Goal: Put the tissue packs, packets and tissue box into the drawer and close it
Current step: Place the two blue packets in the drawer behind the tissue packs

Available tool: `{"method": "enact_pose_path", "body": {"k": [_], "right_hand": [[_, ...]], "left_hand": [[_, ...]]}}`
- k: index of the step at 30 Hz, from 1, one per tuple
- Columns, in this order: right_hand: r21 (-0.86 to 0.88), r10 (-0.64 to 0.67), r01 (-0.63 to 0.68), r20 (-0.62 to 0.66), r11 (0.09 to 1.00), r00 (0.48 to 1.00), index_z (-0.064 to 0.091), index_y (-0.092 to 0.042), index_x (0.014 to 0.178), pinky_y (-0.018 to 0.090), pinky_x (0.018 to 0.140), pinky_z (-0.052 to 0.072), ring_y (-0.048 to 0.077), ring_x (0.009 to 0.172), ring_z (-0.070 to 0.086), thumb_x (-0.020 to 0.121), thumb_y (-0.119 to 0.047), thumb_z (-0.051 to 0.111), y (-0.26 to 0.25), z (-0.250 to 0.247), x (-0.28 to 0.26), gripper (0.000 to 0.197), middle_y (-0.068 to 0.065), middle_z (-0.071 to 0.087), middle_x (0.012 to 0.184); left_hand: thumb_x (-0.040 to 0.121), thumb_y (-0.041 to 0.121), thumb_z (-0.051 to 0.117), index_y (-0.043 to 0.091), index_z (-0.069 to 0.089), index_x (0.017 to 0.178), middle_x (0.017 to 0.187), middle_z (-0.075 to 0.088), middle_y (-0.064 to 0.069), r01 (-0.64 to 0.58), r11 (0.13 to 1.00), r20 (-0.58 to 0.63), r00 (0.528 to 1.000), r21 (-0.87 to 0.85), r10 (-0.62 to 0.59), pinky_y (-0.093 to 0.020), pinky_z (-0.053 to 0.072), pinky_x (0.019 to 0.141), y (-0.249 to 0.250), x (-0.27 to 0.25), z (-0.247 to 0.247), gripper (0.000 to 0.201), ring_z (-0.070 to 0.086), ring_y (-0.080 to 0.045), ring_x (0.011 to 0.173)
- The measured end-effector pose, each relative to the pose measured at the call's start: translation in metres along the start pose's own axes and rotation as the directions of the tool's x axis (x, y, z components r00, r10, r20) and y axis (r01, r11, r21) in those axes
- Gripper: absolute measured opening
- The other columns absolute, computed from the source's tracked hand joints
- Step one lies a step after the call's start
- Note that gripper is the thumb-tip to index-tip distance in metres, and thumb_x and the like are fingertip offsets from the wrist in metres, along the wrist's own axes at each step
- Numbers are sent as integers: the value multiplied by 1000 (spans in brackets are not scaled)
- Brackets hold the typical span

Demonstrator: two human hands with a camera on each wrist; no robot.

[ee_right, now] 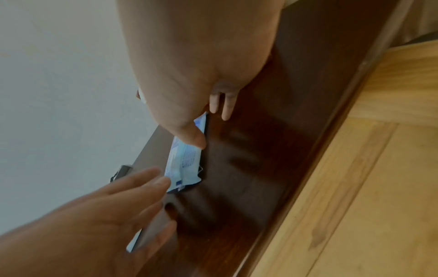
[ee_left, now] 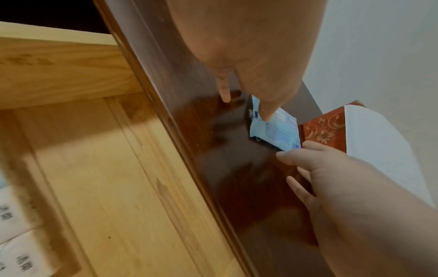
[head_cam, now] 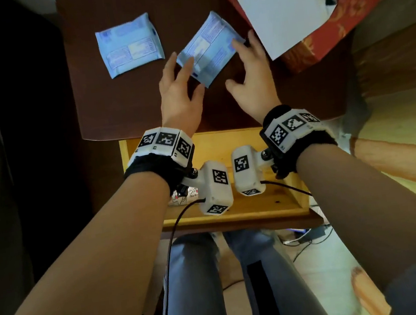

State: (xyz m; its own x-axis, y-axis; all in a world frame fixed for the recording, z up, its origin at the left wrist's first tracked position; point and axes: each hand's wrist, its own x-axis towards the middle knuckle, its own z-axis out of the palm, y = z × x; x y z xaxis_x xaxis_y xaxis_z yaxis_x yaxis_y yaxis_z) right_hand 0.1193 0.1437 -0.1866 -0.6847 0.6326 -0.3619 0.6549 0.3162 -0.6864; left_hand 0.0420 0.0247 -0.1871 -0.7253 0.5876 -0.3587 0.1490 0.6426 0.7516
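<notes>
Two light blue packets lie on the dark brown table top. The left packet lies alone. The middle packet sits between my hands. My left hand touches its left end with straight fingers. My right hand touches its right corner, fingers also straight. The red tissue box with a white top stands at the far right. The pale wooden drawer stands pulled out below the table edge.
White tissue packs lie in the drawer's left part, one of them showing under my left wrist. My legs are right in front of the drawer. A pale wall rises behind the table. Cables lie on the floor at right.
</notes>
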Motion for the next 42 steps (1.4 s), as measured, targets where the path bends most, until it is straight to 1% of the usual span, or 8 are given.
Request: {"method": "enact_pose_path", "body": {"k": [6,11,17,20,23,29,35,42], "right_hand": [[28,-79,78,11,997,997,50,-4,125,20,108,25,25,131,39,74,-7,66,11,-5,15,53,15,40,140],[70,-87,87,4,994,996,56,-11,114,44,96,46,29,112,49,68,-6,66,11,6,6,47,14,49,120],[157,-76,75,-1,985,997,53,-8,121,3,67,45,14,85,55,73,-7,72,8,11,1,52,13,45,122],[300,35,-34,2,953,999,54,-6,120,10,72,51,18,86,61,77,-15,71,-5,16,-7,47,7,49,115],[538,177,-289,252,792,952,55,-7,120,31,85,57,19,92,68,85,-30,63,-25,20,-16,42,0,64,103],[668,300,-409,279,621,912,51,-4,120,22,54,57,15,82,65,92,-6,47,-47,27,-19,29,14,62,107],[663,305,-423,293,618,906,52,-12,109,25,60,58,15,80,65,90,-1,46,-55,29,-14,22,10,63,105],[688,295,-256,64,679,953,55,-15,99,26,77,56,16,94,66,64,-7,74,-57,31,-3,41,9,64,105]], "left_hand": [[82,27,66,15,29,143,145,34,-11,86,984,-50,996,156,-80,-30,25,107,13,24,5,73,26,-29,132],[70,30,76,14,44,129,126,47,-13,157,965,-34,988,209,-154,-32,34,93,9,20,7,70,36,-30,119],[71,22,71,4,53,106,113,54,-15,165,974,15,985,155,-169,-34,42,79,4,16,0,43,53,-29,103],[72,17,67,10,52,103,105,62,-10,136,989,-88,987,56,-131,-36,47,75,0,13,-12,34,60,-25,93],[71,16,69,15,56,99,100,63,-8,43,999,-70,997,17,-42,-38,52,74,1,8,-24,30,61,-21,88],[60,21,83,23,65,109,114,56,-6,-38,999,221,975,7,36,-30,48,87,-9,4,-52,52,54,-19,106],[74,19,75,13,52,123,121,60,-8,69,991,147,988,-119,-51,-31,52,91,-19,8,-66,54,58,-15,107],[77,13,70,13,62,91,96,70,-8,136,968,136,985,-209,-109,-43,57,83,-26,13,-73,17,68,-20,91]]}}
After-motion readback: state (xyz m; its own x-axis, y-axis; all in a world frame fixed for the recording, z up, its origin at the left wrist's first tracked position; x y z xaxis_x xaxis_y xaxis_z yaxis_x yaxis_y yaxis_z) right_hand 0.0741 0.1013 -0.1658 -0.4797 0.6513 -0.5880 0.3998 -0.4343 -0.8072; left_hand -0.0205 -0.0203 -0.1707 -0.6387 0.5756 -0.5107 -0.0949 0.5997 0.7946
